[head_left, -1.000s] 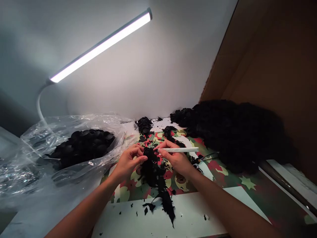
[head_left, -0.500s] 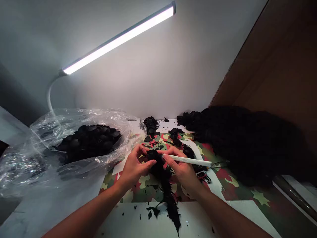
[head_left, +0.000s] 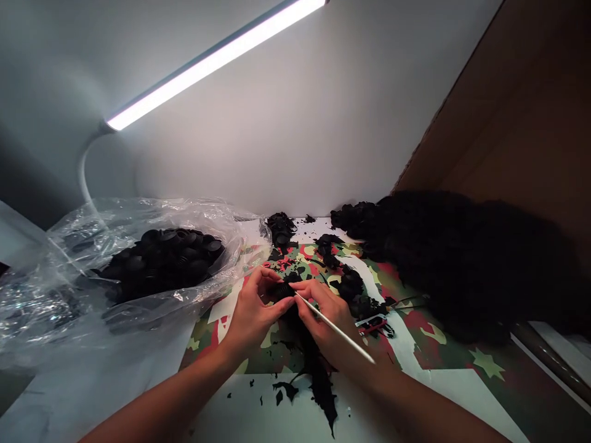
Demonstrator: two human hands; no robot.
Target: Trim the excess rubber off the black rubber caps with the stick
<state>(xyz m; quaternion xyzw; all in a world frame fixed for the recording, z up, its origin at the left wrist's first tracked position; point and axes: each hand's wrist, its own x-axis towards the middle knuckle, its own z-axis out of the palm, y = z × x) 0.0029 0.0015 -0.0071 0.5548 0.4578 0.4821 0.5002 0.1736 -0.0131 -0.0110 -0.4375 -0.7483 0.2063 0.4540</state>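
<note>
My left hand point(head_left: 253, 314) is closed, thumb and fingers curled round a small black ribbed part point(head_left: 278, 291) that looks like a rubber cap. My right hand point(head_left: 329, 317) pinches a slim white-handled tool point(head_left: 341, 335), its tip against or close to the black part; the tip itself is hidden by my fingers. Beneath both hands lies a long heap of black scraps point(head_left: 321, 394), thin and ragged. To the left, many similar black round parts point(head_left: 170, 261) rest in a clear plastic bag point(head_left: 231, 246).
A large black pile point(head_left: 452, 264) covers the right side beside a cardboard panel point(head_left: 517, 123). Small black clumps point(head_left: 348, 283) lie behind my right hand on a camouflage-patterned sheet point(head_left: 434, 332). A lit lamp point(head_left: 217, 64) hangs over the back left.
The white tool has swung from nearly level to slanting down toward me, as my right hand turned. The black part stays in my left hand. The view has tilted down slightly.
</note>
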